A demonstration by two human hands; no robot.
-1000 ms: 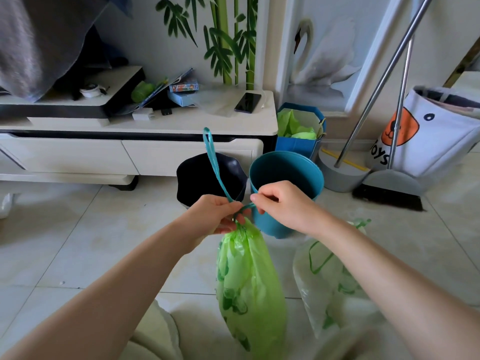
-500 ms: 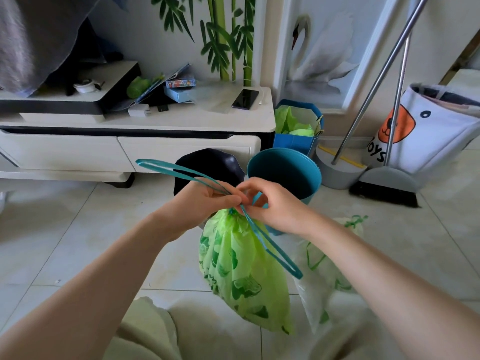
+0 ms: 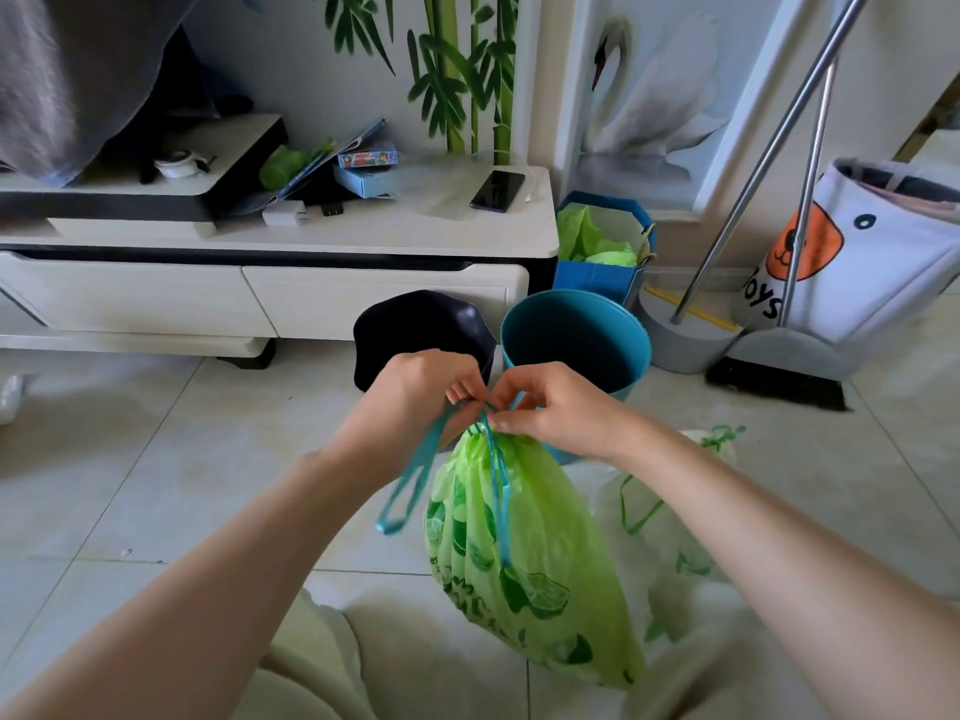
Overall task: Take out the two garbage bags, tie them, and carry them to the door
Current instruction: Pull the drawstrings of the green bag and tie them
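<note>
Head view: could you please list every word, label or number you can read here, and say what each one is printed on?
"oys": on the white fabric bin with the orange face; its first letter is hidden behind the broom handle.
Colourful box on the cabinet: print too blurred to read.
Green garbage bag: lime pictures; any lettering too creased to read.
Nothing else is legible.

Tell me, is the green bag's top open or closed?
Closed. The green bag has its top gathered tight by the blue drawstring, which the left hand and right hand pinch there.
</note>
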